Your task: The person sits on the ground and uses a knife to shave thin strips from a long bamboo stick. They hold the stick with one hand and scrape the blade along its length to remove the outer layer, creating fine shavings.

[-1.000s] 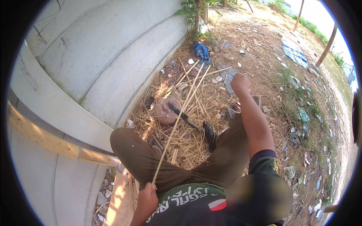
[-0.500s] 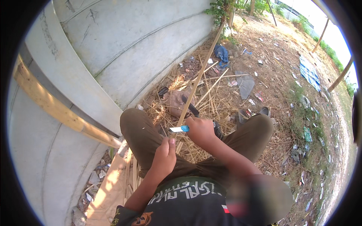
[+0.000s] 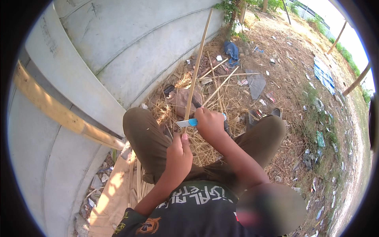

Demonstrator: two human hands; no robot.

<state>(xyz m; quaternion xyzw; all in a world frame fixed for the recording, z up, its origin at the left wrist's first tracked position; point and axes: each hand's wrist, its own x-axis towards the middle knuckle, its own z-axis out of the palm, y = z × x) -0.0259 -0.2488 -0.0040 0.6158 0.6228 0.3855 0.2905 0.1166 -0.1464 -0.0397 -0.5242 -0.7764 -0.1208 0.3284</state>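
A long, thin bamboo strip slants up and away from between my knees toward the wall. My left hand is closed on its near end, the thumb lying along it. My right hand grips a blue utility knife whose pale blade points left and crosses the strip just beyond my left thumb. Behind my right hand, a dark handle-like piece leans by a brown rounded stone or lump; its lower part is hidden.
Loose bamboo strips and pale shavings litter the ground ahead. A concrete wall rises on the left, with a bamboo pole leaning near it. More strips lie on a board by my left leg. A blue cloth lies farther off.
The strip has swung more upright, its far end shifting left. My left hand has moved slightly right and up, and the knife with my right hand has slid a little farther along the strip.
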